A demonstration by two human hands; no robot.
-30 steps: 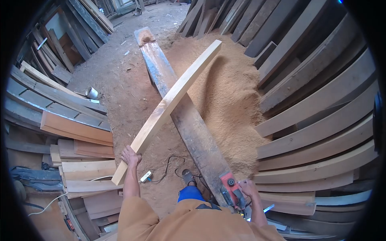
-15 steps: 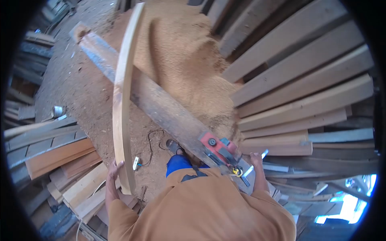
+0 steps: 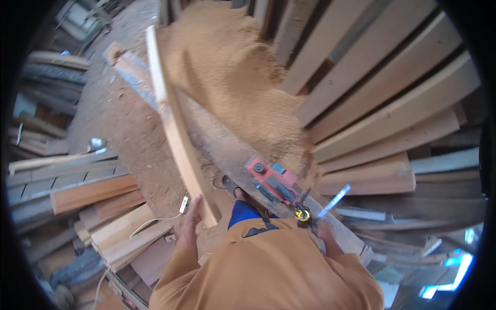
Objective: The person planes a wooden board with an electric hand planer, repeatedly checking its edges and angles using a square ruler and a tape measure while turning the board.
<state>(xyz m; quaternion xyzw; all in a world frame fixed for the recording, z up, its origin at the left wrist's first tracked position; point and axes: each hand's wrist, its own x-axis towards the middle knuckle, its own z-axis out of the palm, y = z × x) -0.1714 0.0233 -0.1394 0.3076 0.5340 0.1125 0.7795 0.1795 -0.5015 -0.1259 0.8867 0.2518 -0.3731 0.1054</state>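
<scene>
My left hand grips the near end of a long pale wooden plank, its thumb along the edge. The plank slants away over a thick weathered board. Low on the right, my right hand is closed around the lower end of what looks like a try square, its silver blade pointing up and right; the grip is partly hidden. Left of that hand, a red electric hand planer rests on the board. A small round yellow-and-black object, perhaps a tape measure, lies by the planer's near end.
A sawdust heap spreads beyond the board. Long planks crowd the right side. Stacked offcuts lie on the left. A white socket block with a cord is close to my left hand. My sandalled foot stands beside the board.
The plank's near end has swung right with my left hand, changing its slant. My right hand has moved down and nearer my body, baring more of the silver blade. The planer stays on the board.
</scene>
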